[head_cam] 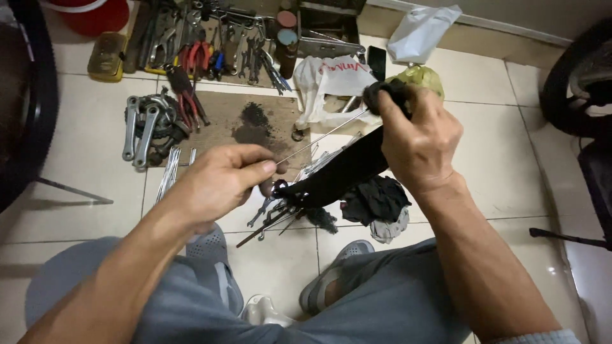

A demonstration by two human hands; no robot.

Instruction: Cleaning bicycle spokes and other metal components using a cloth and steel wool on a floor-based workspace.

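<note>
Roughly, left to right:
Left hand (pixel 220 181): pinched shut on near tip of spoke (pixel 322 136); thin, stiff, springy, light, likely slick.
Spoke: runs toward 2 o'clock; best gripped at both ends.
Right hand (pixel 417 137): closed around black tool (pixel 386 94) at far end.
Black strip (pixel 347 171): soft, hangs below toward 7 o'clock.

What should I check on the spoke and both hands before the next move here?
1. Left hand pinches the near end of the thin metal spoke: ok.
2. Right hand grips a black rag closed around the spoke's far end: ok.
3. Spoke looks straight between the hands: ok.
4. Spoke tip under the rag: cannot tell, hidden.
5. Black strip hanging below the right hand stays off the spoke: ok.
6. Floor below free of clutter: not ok, loose spokes and a dark rag pile lie by the feet.
</note>
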